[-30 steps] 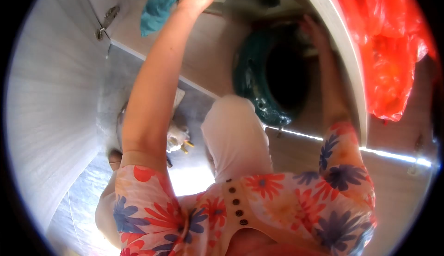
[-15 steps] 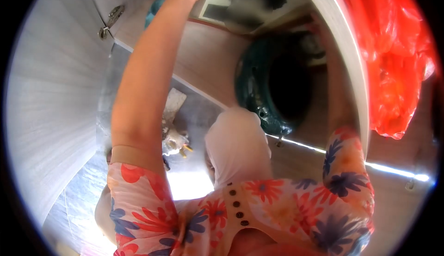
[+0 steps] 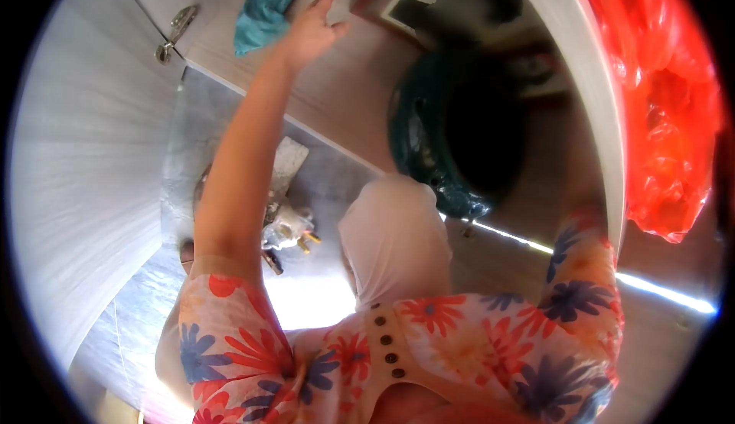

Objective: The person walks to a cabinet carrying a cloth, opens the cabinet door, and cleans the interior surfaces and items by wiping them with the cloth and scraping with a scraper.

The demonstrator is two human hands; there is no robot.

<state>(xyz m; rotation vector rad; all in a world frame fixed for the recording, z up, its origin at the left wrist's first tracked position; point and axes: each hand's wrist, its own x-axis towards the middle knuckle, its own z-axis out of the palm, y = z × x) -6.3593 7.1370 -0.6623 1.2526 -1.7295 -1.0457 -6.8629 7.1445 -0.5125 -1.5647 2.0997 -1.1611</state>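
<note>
My left hand (image 3: 312,32) is over the wooden cabinet board with its fingers apart and nothing in them. Beside it, a crumpled teal cloth (image 3: 264,17) lies on the board. A framed picture (image 3: 452,3) with dark shapes leans at an angle at the top. My right arm reaches into the dark right side of the cabinet, and the hand there is lost in shadow. Between my arms stands a glossy dark green round vessel (image 3: 419,129) with a black opening.
Red plastic bags (image 3: 670,133) hang at the right, beyond the pale cabinet edge (image 3: 605,79). A light door (image 3: 92,164) with a metal hinge (image 3: 176,34) is at the left. On the grey floor lie a white lumpy object (image 3: 289,226) and a pale slab (image 3: 288,165).
My left hand has come down from the top edge, away from the frame, and its fingers are spread. The framed picture has shifted right. My right hand has faded into the shadow.
</note>
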